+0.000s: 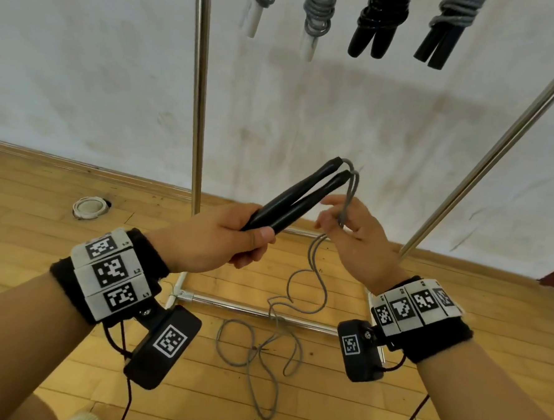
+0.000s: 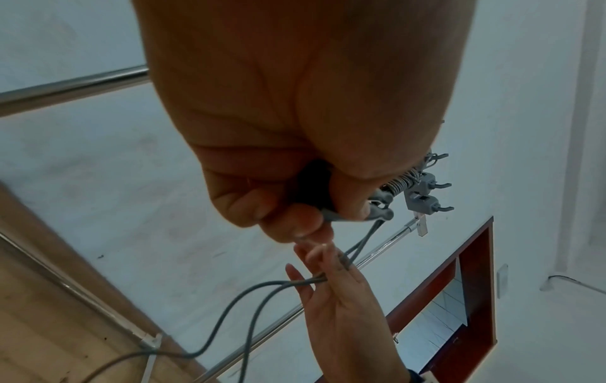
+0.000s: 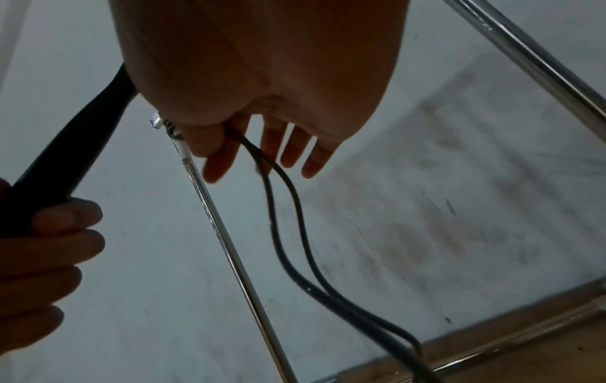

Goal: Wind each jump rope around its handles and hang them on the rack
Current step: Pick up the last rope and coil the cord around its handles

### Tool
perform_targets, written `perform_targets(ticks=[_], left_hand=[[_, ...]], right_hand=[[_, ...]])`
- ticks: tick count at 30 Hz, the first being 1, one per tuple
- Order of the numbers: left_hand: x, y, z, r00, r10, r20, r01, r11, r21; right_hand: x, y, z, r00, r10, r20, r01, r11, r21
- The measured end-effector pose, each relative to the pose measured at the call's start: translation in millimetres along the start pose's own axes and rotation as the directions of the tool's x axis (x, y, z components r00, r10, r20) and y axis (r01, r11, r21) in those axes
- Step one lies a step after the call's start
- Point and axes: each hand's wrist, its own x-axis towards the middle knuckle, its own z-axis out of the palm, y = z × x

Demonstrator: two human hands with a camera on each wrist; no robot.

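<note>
My left hand (image 1: 251, 240) grips two black handles (image 1: 297, 196) side by side; they point up and to the right. A grey rope (image 1: 348, 194) leaves both handle tips doubled and runs down through my right hand (image 1: 340, 220), which pinches it between its fingers just right of the handles. Below that hand the rope (image 1: 275, 326) falls in loose loops onto the wooden floor. The left wrist view shows my left hand (image 2: 295, 215) curled around the handles (image 2: 315, 181). Both strands (image 3: 285, 233) hang from the fingers of my right hand (image 3: 262, 145) in the right wrist view.
The metal rack stands ahead: an upright pole (image 1: 199, 107), a slanted pole (image 1: 500, 142) at right and a base bar (image 1: 256, 311) on the floor. Several wound ropes (image 1: 381, 21) hang at the top. A round white fitting (image 1: 89, 206) lies on the floor at left.
</note>
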Motion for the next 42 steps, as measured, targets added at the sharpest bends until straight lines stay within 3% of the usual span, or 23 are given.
perform_targets(ticks=[5,9,19,23,26,32,39,42], left_hand=[[3.5,-5.1,-11.7,0.971,-0.092,-0.223,0.082,0.995,-0.052],[5.1,-13.7,-20.1,0.930,-0.152,-0.334,0.156,0.988,-0.016],[9.2,-20.9,-20.5,0.874,-0.143,-0.465,0.171,0.985,0.017],[11.8,-22.2,-15.0,0.885,-0.158,-0.438,0.167,0.986,-0.019],[13.2,-19.9,-6.9,0.922,-0.141,-0.362,0.148,0.989,-0.009],[16.8,-9.9,12.9,0.977,-0.105,-0.184,0.088,0.991,-0.102],[17.7,-2.8,16.5,0.976,-0.139,-0.168,0.093,0.962,-0.256],[17.7,-2.2,18.7,0.974,-0.127,-0.189,0.095,0.981,-0.169]], right_hand=[[2.1,0.9,-6.5,0.998,0.054,0.028,-0.055,0.998,0.027],[3.5,0.1,-8.6,0.992,0.123,0.024,-0.125,0.956,0.266],[5.2,0.3,2.2,0.969,0.210,0.132,-0.248,0.847,0.471],[1.6,-8.0,12.2,0.953,0.198,0.230,-0.292,0.804,0.518],[-3.0,-14.1,24.5,0.947,0.173,0.269,-0.296,0.792,0.534],[-2.7,-24.4,35.8,0.914,0.181,0.362,-0.382,0.684,0.622],[-2.4,-22.0,36.0,0.915,0.241,0.323,-0.383,0.770,0.510],[-5.9,-20.0,39.5,0.949,0.203,0.240,-0.290,0.860,0.420]])
